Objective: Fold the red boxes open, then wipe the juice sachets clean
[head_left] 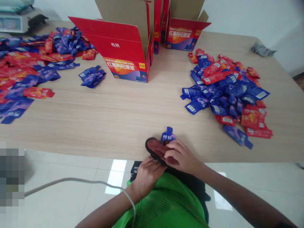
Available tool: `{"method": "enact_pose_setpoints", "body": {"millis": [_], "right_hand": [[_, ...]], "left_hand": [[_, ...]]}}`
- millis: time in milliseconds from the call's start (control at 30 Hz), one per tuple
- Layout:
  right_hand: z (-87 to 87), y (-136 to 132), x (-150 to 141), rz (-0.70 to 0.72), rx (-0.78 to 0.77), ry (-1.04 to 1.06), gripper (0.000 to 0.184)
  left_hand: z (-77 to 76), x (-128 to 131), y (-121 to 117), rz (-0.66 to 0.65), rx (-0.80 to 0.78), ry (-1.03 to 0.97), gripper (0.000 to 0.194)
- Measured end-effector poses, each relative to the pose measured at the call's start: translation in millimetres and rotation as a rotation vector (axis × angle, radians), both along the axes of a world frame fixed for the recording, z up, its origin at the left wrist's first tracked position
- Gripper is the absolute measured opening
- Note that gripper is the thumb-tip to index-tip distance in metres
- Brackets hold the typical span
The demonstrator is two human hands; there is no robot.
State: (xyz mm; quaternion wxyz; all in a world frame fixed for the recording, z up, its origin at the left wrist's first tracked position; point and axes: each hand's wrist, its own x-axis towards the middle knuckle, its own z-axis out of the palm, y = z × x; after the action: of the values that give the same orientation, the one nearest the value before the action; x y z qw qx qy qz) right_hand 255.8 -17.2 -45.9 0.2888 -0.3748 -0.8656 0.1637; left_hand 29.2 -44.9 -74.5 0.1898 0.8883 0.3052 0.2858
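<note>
At the table's front edge, both my hands are on a dark, rounded, shoe-shaped item (155,146) with a reddish-brown inner face; its exact kind is unclear. My left hand (149,172) grips it from below, the fingertips partly hidden under it. Bent fingers of my right hand (181,157) press on its inner face from the right. Just beyond it lies a blue sachet (168,136), its lower part covered by the item.
Red and blue sachets (228,91) form a pile at right, and more sachets (26,69) spread at left. A small blue bunch (93,77) lies near an open red box (128,68). Another box (182,33) stands behind. A grey cable (78,179) crosses my left forearm.
</note>
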Motion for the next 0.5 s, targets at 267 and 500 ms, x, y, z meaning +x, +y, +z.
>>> {"method": "enact_pose_setpoints", "body": {"millis": [267,500], "right_hand": [[-14.0,72,25,-0.200,0.110,-0.103,0.011],[10.2,83,54,-0.678,0.303,0.171,0.018]], "left_hand": [[2.3,-2,2,-0.040,0.079,0.049,0.029],[24.3,-5,10,-0.100,0.069,0.199,0.035]]}}
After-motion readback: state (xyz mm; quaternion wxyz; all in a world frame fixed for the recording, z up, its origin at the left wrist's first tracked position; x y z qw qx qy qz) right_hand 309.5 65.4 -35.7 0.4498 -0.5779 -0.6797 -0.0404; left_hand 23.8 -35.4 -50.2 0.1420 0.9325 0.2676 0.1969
